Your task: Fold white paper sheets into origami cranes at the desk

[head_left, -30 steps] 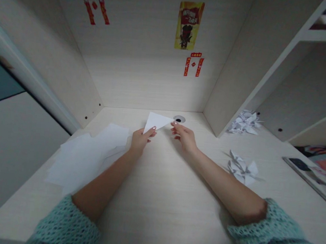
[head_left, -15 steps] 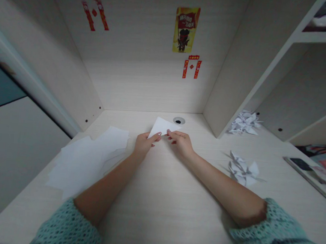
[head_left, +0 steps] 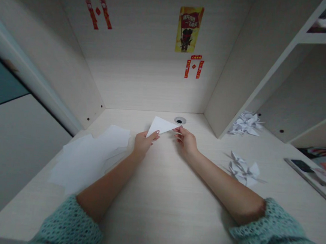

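Between my hands is a small white sheet of paper (head_left: 161, 125), folded to a triangle that tapers to a point on the right. My left hand (head_left: 143, 143) grips its left end, the thumb lying on top. At the pointed right tip, the thumb and forefinger of my right hand (head_left: 187, 139) pinch the paper. To the left lies a spread stack of white paper sheets (head_left: 83, 161), partly behind my left forearm. Several folded white paper pieces (head_left: 244, 169) lie in a small heap on the right.
A larger heap of folded paper (head_left: 246, 124) sits behind the upright divider (head_left: 240, 68). On the right, a phone (head_left: 302, 165) rests on a flat board-like item. A round cable hole (head_left: 180, 120) is in the desk (head_left: 156, 211) near the back panel with red stickers.
My right hand has slid right along the paper from near its middle to its pointed tip. My left hand still holds the left end. The view has shifted slightly.
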### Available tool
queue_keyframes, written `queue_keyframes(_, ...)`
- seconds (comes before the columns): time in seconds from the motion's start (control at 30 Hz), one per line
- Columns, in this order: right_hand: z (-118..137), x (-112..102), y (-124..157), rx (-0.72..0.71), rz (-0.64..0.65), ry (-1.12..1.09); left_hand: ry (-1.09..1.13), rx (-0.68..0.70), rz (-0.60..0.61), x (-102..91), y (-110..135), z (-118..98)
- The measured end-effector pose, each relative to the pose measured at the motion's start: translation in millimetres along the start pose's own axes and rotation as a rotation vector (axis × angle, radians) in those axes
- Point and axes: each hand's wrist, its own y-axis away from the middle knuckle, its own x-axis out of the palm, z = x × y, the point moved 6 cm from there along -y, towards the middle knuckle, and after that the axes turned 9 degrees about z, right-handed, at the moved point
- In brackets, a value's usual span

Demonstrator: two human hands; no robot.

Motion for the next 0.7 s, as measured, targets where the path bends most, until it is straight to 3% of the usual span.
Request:
queue_keyframes(0.17, -2.6, 13.0, 3.6, -0.080, 0.166, 0.026, 0.063, 0.033, -0.012, -1.4, -2.8, 1.5)
queue_keyframes(0.27, -6.8, 24.2, 7.9, -0.174, 0.261, 0.273, 0.035, 0.054, 0.068, 5.3, -3.7, 3.5)
queue_keyframes(0.47, -15.5, 20.2, 6.1, -0.228, 0.197, 0.440, -0.019, 0.106, 0.181, 12.3, -5.5, 5.0)
queue_keyframes(0.7, -13.4, 18.6, 6.5, -0.243, 0.196, 0.489, -0.020, 0.032, 0.217, 10.7, -10.0, 8.4)
